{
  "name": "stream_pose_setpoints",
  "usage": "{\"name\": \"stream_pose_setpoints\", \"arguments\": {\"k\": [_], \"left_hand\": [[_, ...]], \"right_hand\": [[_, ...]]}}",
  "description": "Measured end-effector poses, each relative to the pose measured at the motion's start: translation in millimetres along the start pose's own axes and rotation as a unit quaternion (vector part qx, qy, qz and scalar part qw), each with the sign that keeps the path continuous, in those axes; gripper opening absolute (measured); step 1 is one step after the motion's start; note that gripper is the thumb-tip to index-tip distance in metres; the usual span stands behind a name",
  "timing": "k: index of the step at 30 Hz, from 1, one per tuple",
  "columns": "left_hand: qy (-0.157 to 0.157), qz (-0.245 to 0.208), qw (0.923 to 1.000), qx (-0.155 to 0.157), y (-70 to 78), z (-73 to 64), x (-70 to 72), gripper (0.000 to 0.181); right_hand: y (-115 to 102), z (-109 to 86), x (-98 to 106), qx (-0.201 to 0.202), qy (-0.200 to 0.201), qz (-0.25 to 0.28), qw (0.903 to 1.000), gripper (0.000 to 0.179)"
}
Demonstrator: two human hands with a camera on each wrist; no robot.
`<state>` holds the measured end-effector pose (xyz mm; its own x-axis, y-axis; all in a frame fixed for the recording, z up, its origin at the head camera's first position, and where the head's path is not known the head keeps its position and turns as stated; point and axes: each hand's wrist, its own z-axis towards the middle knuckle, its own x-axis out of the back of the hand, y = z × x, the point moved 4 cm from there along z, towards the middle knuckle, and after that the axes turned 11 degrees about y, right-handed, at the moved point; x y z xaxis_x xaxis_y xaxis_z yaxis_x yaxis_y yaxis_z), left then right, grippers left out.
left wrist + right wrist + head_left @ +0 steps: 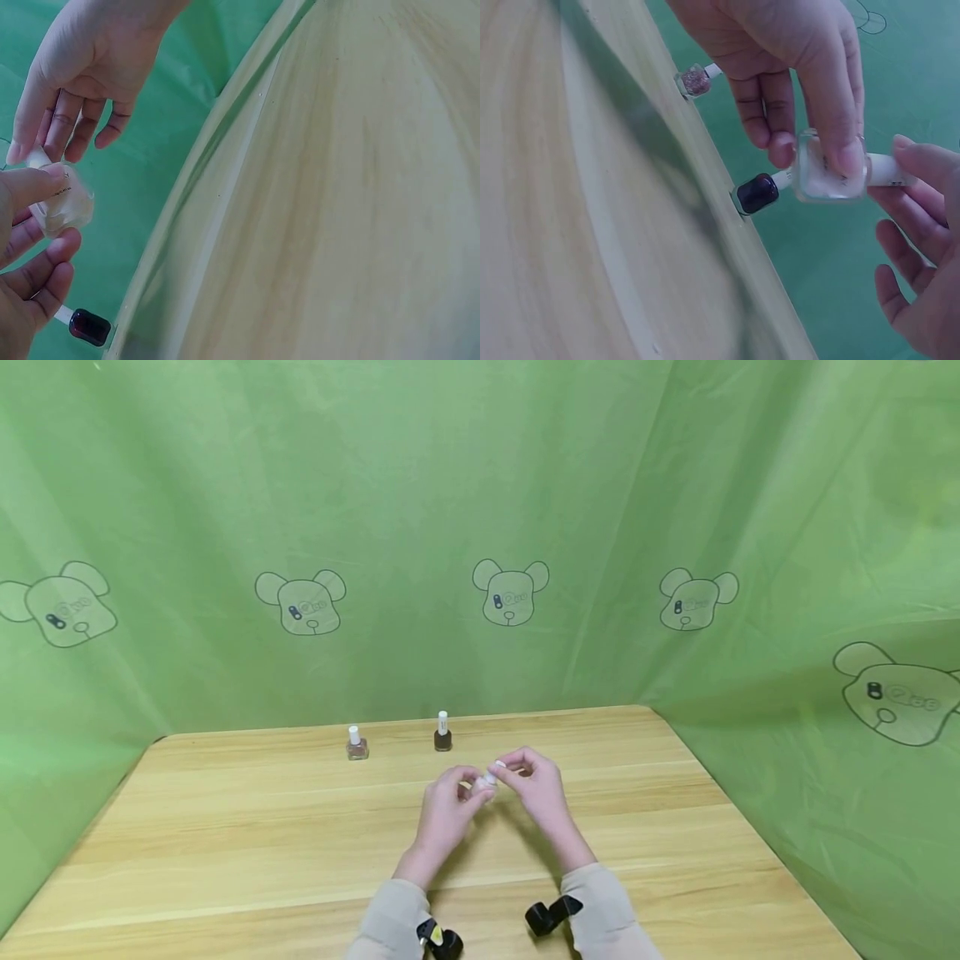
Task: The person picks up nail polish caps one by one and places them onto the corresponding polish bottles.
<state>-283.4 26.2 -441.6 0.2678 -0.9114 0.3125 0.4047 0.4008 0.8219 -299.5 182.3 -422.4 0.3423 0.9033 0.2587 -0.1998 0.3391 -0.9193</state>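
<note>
Above the table, my left hand pinches the glass body of a nail polish bottle between thumb and fingers. The bottle is clear with pale, whitish polish and a few dark printed letters. Its white cap is pinched by the thumb and fingers of my right hand. Cap and body are together, the bottle lying tilted between both hands. In the left wrist view the left thumb lies across the bottle's front, hiding part of the label.
Toward the back of the wooden table stand two more nail polish bottles, both white-capped: a dark one and a pinkish glittery one to its left. A green curtain with bear-head prints encloses the back and sides.
</note>
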Motion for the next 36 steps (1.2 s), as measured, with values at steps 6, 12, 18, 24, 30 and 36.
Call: {"name": "stream_pose_setpoints", "arguments": {"k": [6, 12, 18, 24, 30, 36], "left_hand": [[0.003, -0.002, 0.9999, -0.011, 3.1, -1.4, -1.4, 0.026], [0.007, -0.016, 0.9998, 0.005, 2.3, -0.8, -2.9, 0.028], [0.016, -0.032, 0.9990, 0.028, 0.3, -0.3, -1.0, 0.031], [0.019, -0.031, 0.9989, 0.030, -2.8, 0.2, -1.1, 0.032], [0.017, -0.031, 0.9988, 0.033, -3.3, -0.1, -1.6, 0.030], [0.011, -0.036, 0.9987, 0.033, -2.6, -0.4, -2.1, 0.029]], "right_hand": [[1.1, -1.5, -1.0, -0.009, 0.037, 0.006, 0.9992, 0.024], [2.3, 1.5, -1.4, 0.005, 0.020, 0.031, 0.9993, 0.022], [4.8, 4.5, 1.2, 0.007, -0.065, 0.074, 0.9952, 0.034], [4.9, 3.3, -2.0, 0.027, -0.155, 0.058, 0.9858, 0.042], [4.9, 1.4, -4.5, 0.023, -0.176, 0.060, 0.9824, 0.040], [5.3, 1.5, -3.1, 0.007, -0.143, 0.060, 0.9879, 0.033]]}}
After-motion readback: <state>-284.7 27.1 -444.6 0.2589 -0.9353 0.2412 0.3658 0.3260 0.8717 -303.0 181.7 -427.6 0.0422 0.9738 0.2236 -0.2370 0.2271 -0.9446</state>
